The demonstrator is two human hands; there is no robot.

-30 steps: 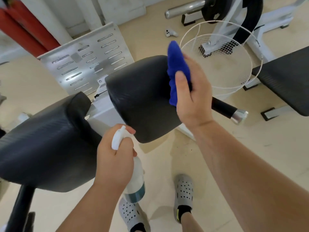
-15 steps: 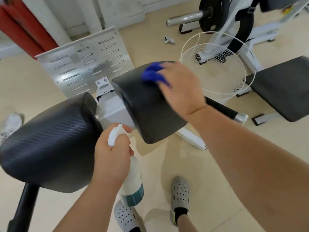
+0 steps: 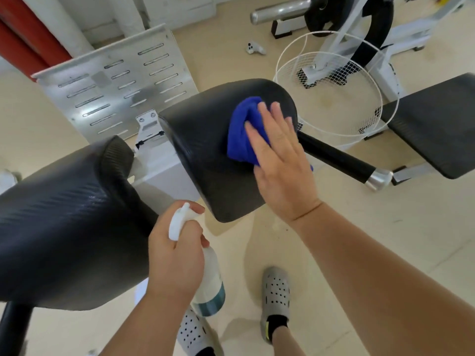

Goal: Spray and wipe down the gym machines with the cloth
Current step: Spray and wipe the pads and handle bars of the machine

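Observation:
Two black padded cushions belong to one gym machine: the right pad (image 3: 205, 140) at centre and the larger left pad (image 3: 64, 219) near me. My right hand (image 3: 280, 163) lies flat, fingers spread, pressing a bunched blue cloth (image 3: 241, 129) against the right pad's upper side. Lower down, my left hand (image 3: 174, 260) grips a white spray bottle (image 3: 209, 286) by its trigger head; the bottle hangs upright below the pads, with a teal band near its base.
A black handle with a chrome end (image 3: 359, 165) sticks out right of the pad. Behind stand a slotted metal footplate (image 3: 115, 91), a white wire basket (image 3: 334, 98), a black bench (image 3: 437, 124) and a weight machine (image 3: 365, 29). My feet in grey clogs (image 3: 275, 296) are on the beige floor.
My right hand moved the blue cloth from the pad's far right edge onto its top, then down its side, flattening over it. The left hand and bottle stayed put.

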